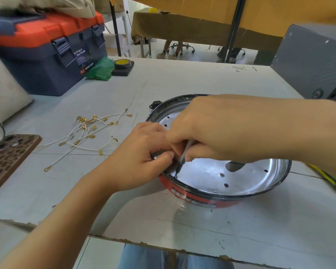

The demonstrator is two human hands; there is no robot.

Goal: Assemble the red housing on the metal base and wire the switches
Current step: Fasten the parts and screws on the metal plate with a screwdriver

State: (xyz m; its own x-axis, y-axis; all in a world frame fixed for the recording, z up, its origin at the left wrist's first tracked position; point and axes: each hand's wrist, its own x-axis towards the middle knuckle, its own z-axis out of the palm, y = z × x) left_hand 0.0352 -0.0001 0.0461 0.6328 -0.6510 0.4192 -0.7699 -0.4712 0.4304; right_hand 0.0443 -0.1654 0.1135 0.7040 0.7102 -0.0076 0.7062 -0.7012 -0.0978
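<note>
A shiny round metal base (208, 175) with several holes sits inside the red housing (194, 199) on the white table. My right hand (208, 125) reaches over the base and grips a thin screwdriver (182, 159). Its tip stands on a screw (176, 175) at the base's left rim. My left hand (142, 154) grips the left rim of the housing right beside the screwdriver. A black switch part (154, 104) sticks out at the housing's far left edge.
Several white wires with brass terminals (85, 133) lie left of the housing. A phone in a patterned case (6, 158) lies at the left edge. Behind stand a blue and orange toolbox (47, 53), a green bag (101, 69), a tape roll (122, 64) and a grey box (314, 61).
</note>
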